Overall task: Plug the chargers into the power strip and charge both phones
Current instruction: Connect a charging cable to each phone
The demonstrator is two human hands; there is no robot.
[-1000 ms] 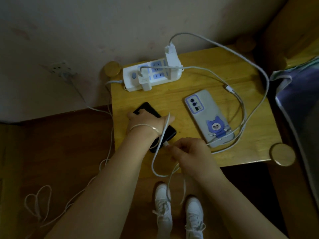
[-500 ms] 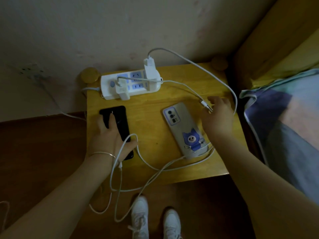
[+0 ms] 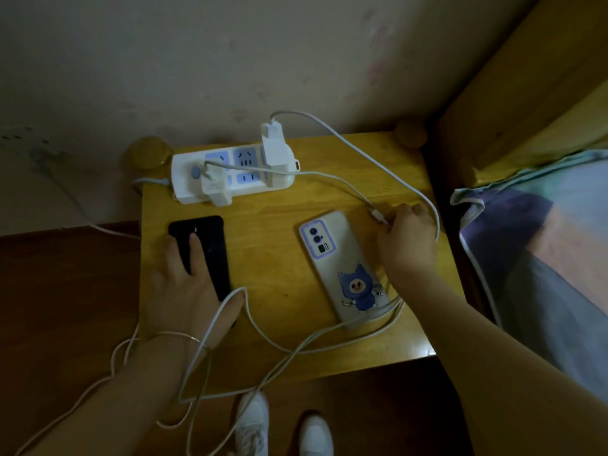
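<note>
A white power strip lies at the back of the small wooden table, with two white chargers plugged into it. My left hand rests flat on a black phone at the left, and a white cable runs under my thumb at the phone's near end. A grey phone with a blue cartoon cat lies face down at the right. Beside its upper right, my right hand pinches the free plug end of the other white cable.
Loose white cable loops hang over the table's front edge toward the floor and my white shoes. A bed with a wooden frame and blue bedding stands close on the right. A wall socket is at the far left.
My right hand left the cable at the black phone's near end, crossed to the right and took hold of the second cable's plug. My left hand flattened on the black phone.
</note>
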